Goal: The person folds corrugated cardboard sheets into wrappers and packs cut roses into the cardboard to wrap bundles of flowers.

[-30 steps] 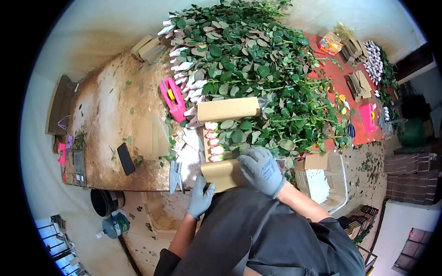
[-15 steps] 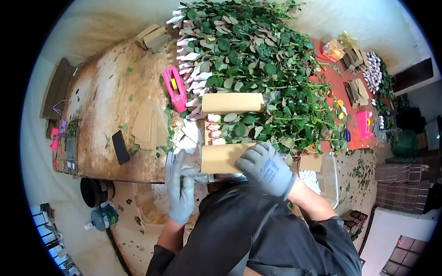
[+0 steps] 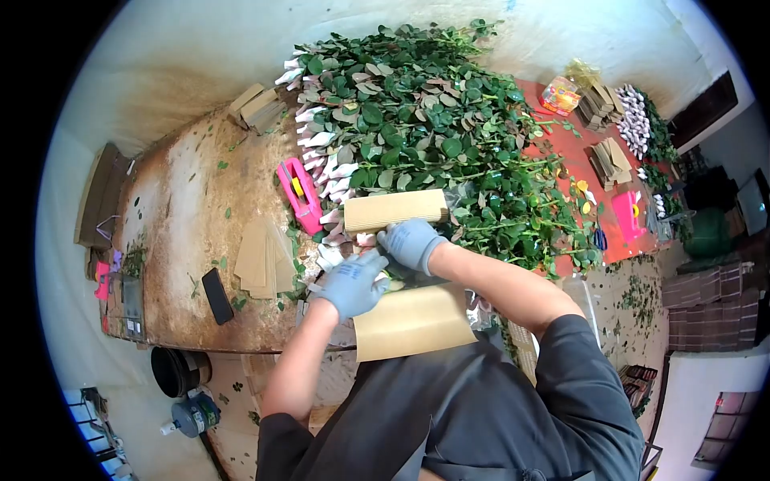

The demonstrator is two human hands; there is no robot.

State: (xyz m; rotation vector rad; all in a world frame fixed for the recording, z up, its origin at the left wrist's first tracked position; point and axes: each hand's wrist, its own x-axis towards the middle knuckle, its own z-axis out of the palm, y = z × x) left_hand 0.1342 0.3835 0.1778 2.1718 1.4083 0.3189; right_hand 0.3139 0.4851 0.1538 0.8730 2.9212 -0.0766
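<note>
My left hand, in a grey glove, is bent over the rose heads between two cardboard pieces, at the table's front edge. Just above and right of it, my right hand, also gloved, has its fingers curled down below the corrugated cardboard wrap. What either hand grips is hidden under the fingers. Nearest my body a brown cardboard sheet lies spread, its lower edge against my apron. Leafy rose stems stretch rightward behind the hands, their heads in pale sleeves on the left.
Left of the hands are a pink tape dispenser, flat cardboard pieces and a black phone. On the red surface at right are blue scissors, another pink dispenser and cardboard stacks.
My right hand has left the lower cardboard and moved up and left to the rose heads. My left hand has moved up and right beside it. The lower cardboard now lies spread wider.
</note>
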